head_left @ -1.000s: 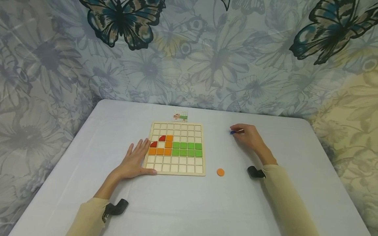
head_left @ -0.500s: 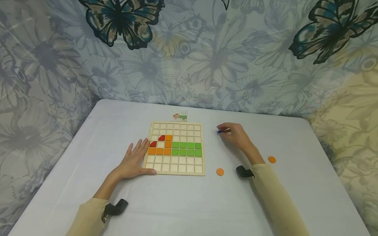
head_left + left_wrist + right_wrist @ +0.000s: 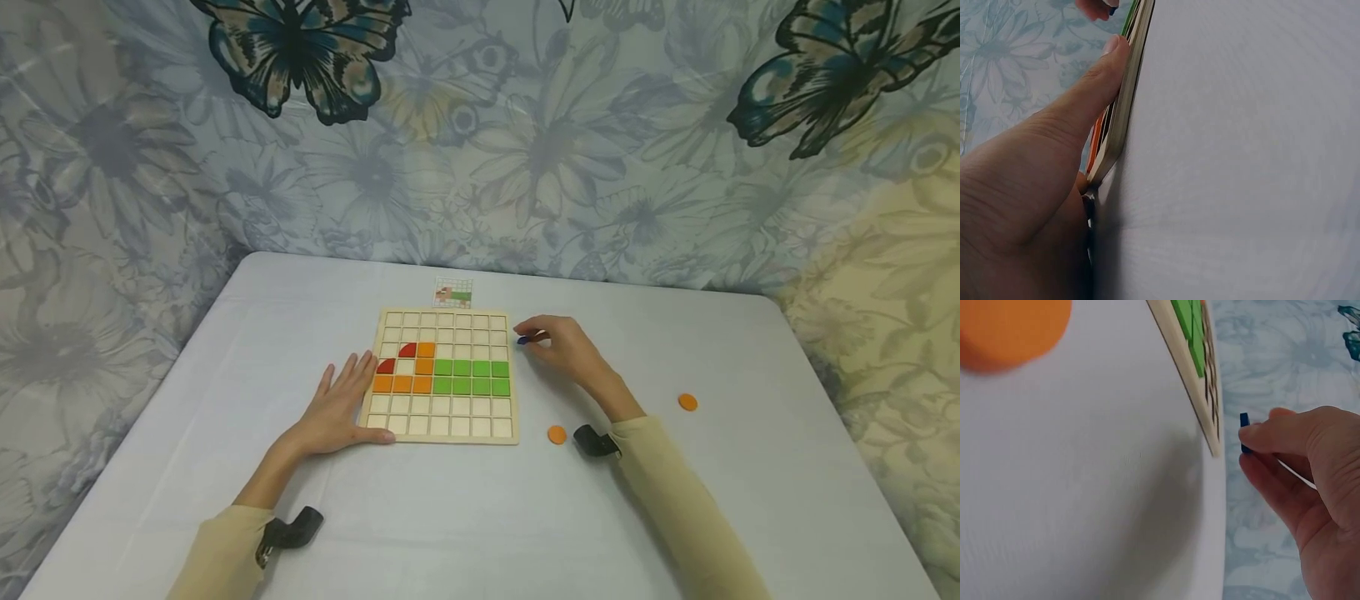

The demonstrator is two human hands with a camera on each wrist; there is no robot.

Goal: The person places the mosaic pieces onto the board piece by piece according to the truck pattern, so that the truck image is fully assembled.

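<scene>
A wooden grid board [image 3: 450, 427] lies on the white table, with red quarter-round tiles [image 3: 408, 350], orange square tiles [image 3: 402, 384] and green square tiles [image 3: 480, 386] set in its cells. My left hand [image 3: 333, 414] rests against the board's left side, fingers straight and spread, the thumb along the near edge; the left wrist view shows the thumb [image 3: 1094, 84] on the rim. Just off the board's right edge, my right hand [image 3: 562, 346] pinches a small blue tile [image 3: 1245, 432] between thumb and fingertips, above the table. Its exact shape is mostly hidden by the fingers.
A small printed pattern card [image 3: 453, 292] lies behind the board. One orange disc [image 3: 557, 435] sits near the board's lower right corner, another orange disc [image 3: 687, 402] farther right, beyond my right forearm. A flowered cloth [image 3: 555, 150] hangs behind the table.
My right hand has moved left with the blue tile, from the right part of the table to beside the board. The farther orange disc has come into view. My left hand stays put.
</scene>
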